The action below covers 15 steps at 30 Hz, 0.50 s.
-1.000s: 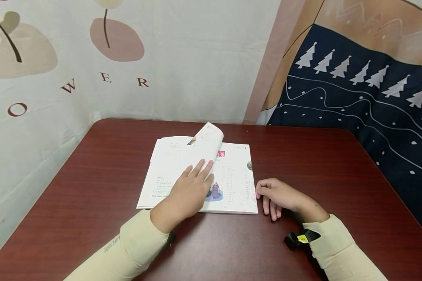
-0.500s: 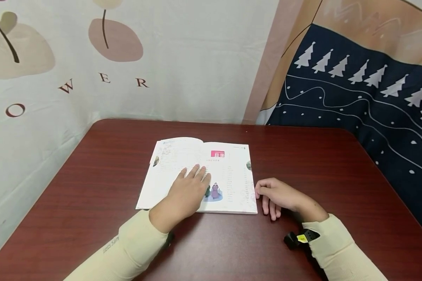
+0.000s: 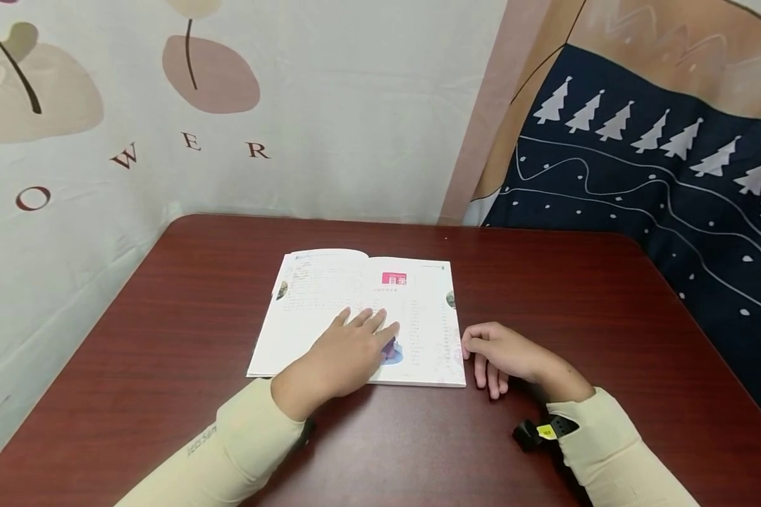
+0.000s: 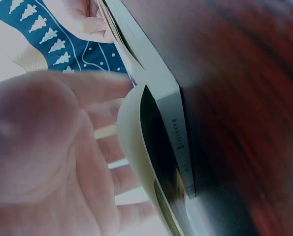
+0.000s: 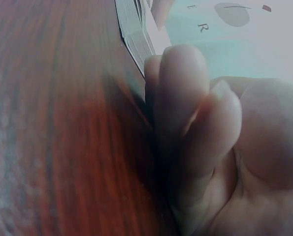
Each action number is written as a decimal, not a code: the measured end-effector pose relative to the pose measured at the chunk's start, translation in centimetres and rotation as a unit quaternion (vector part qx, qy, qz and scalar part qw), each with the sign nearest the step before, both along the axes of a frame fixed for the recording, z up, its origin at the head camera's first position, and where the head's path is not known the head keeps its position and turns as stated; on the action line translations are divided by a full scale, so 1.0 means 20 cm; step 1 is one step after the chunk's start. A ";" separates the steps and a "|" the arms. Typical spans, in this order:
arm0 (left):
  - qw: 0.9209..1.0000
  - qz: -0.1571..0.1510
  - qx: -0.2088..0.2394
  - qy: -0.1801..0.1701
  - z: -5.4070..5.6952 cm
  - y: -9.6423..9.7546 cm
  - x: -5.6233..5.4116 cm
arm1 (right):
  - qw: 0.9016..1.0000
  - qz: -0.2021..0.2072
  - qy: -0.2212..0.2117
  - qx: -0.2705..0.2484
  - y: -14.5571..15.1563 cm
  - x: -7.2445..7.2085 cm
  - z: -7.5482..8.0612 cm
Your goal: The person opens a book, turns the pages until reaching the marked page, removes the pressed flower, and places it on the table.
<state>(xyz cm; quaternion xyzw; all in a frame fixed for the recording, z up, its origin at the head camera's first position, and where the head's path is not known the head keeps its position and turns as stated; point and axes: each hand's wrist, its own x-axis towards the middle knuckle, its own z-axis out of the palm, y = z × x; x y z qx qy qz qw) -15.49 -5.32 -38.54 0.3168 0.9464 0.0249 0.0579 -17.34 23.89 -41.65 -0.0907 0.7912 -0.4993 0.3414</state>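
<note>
An open book (image 3: 425,310) lies on the table, its right page bearing a pink heading and a small purple and blue picture. My left hand (image 3: 342,355) rests across its lower middle, fingers straight and spread, partly covering the picture. In the left wrist view, the palm (image 4: 38,147) is above the left leaves, which bow up from the thick spine (image 4: 173,123). Beside the book's lower right corner, my right hand (image 3: 501,351) rests on the table with loosely bent fingers and nothing held. The right wrist view shows those fingers (image 5: 183,88) close to the page edges (image 5: 139,42).
The dark red wooden table (image 3: 184,296) has rounded far corners. Behind it hangs a pale cloth (image 3: 355,127) with printed letters, and to the right a navy cloth (image 3: 615,169) with white trees. A black strap device (image 3: 529,434) is on my right wrist.
A raised, curling page has come down flat on the left side, uncovering the pink heading. My left hand has since shifted slightly right over the picture. My right hand has stayed still.
</note>
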 end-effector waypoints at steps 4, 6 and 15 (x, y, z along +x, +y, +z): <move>1.000 -0.007 0.008 -0.019 0.00 0.01 0.01 | 1.000 -0.002 0.000 -0.001 0.00 0.00 0.00; 1.000 -0.007 0.010 -0.029 0.01 0.01 0.01 | 1.000 -0.001 -0.001 -0.003 0.00 0.00 0.00; 0.999 -0.015 0.008 -0.042 0.00 0.01 0.00 | 1.000 -0.005 -0.002 0.002 0.01 0.00 0.00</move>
